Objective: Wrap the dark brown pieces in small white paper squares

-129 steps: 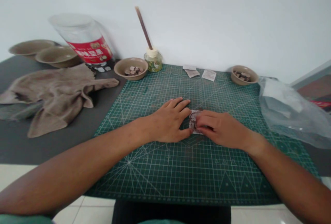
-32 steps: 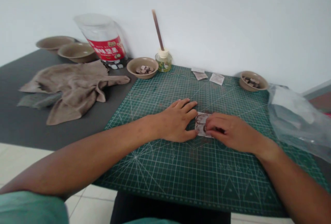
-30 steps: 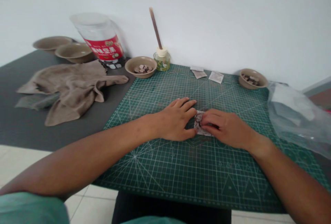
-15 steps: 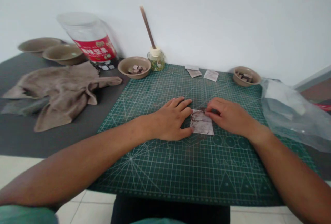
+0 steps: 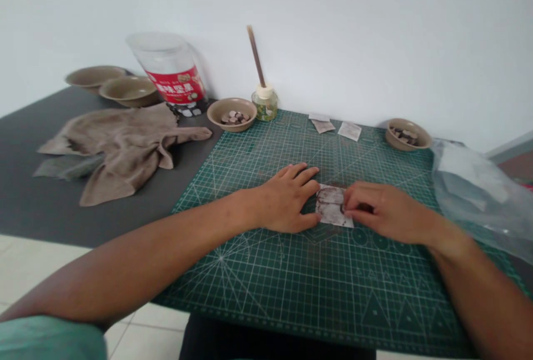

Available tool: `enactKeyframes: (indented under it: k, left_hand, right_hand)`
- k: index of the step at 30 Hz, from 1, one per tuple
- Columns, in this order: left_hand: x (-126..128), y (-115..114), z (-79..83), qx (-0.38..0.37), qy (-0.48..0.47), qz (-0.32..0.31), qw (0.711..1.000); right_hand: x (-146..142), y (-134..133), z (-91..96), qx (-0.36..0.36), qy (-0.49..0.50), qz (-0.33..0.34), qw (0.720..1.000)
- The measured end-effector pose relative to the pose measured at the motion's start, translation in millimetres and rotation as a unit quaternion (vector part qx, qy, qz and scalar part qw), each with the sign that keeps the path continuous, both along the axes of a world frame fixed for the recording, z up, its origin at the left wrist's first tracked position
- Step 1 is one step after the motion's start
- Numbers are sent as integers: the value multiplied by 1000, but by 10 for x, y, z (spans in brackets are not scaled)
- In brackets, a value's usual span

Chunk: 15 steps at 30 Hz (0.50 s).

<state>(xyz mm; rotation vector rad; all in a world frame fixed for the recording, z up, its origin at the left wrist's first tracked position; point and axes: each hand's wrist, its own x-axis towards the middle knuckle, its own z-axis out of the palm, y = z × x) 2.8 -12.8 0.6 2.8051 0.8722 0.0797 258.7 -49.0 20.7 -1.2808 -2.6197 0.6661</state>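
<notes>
A small white square of paper [image 5: 332,213] with dark brown smudges and lines lies on a green cutting mat [image 5: 266,277]. My left hand [image 5: 291,198] rests flat with its fingers spread, and its fingertips and thumb touch the paper's left edge. At the paper's right side, my right hand [image 5: 381,210] is closed in a pinch, its fingertips down on the paper. Whatever is between those fingertips is hidden; only something small and dark shows there.
Bowls with small pieces stand at the mat's far left [image 5: 232,115] and far right [image 5: 408,135]. Several paper squares [image 5: 350,131] lie at the back. Around them are a reed diffuser [image 5: 265,102], a plastic jar [image 5: 177,80], a brown cloth [image 5: 120,149] and a clear plastic bag [image 5: 474,188].
My right hand has moved down the paper's right side, from near its top edge to about its middle. My left hand stays on the left edge. The whole view has shifted slightly.
</notes>
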Motion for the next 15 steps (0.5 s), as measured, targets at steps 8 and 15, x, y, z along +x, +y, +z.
enactKeyframes:
  k: [8,15]
  left_hand:
    - [-1,0,28,7,7,4,1000]
    - [2,0,11,9,7,-2,1000]
  right_hand:
    - [-64,56,-73,88,-6,-66,994]
    - [-113,-27,-89,56,18,6,998]
